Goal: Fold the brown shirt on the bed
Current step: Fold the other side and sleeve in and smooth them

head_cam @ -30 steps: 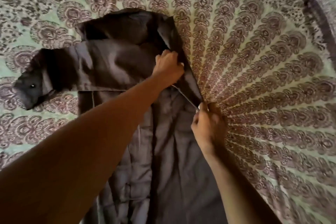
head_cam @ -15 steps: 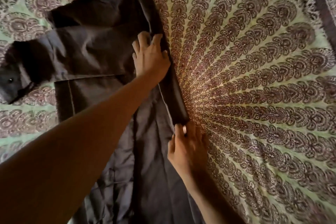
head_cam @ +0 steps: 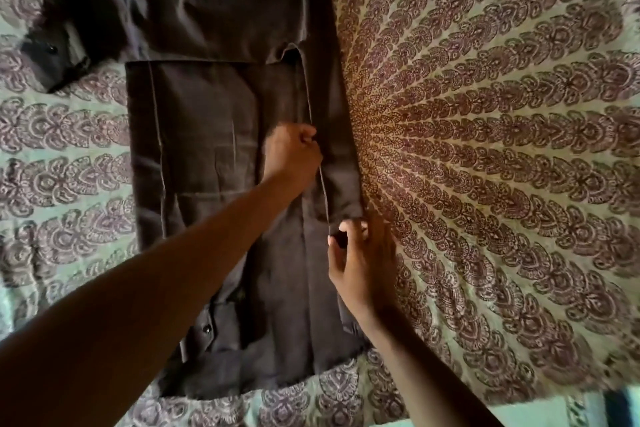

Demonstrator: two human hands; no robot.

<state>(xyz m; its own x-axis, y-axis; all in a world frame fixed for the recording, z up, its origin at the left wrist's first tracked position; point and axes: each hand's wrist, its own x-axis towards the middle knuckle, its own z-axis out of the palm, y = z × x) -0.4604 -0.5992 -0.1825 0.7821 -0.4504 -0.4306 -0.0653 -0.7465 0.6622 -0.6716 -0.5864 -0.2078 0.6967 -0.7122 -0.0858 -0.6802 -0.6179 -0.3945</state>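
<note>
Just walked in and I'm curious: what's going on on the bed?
A person is folding a brown shirt laid flat on a patterned bedspread. The left hand pinches the light-edged hem of a side panel folded in along the shirt's right side, and the right hand has its fingers at that panel's lower corner. One sleeve lies folded across the top, its cuff sticking out to the left. The fold isn't finished yet.

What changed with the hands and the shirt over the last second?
The left hand slid down the folded edge toward the person; half a second ago it pressed flat, now it grips the edge. The right hand stayed at the flap's lower end. The shirt stays spread on the bedsheet, its sleeve out left.
</note>
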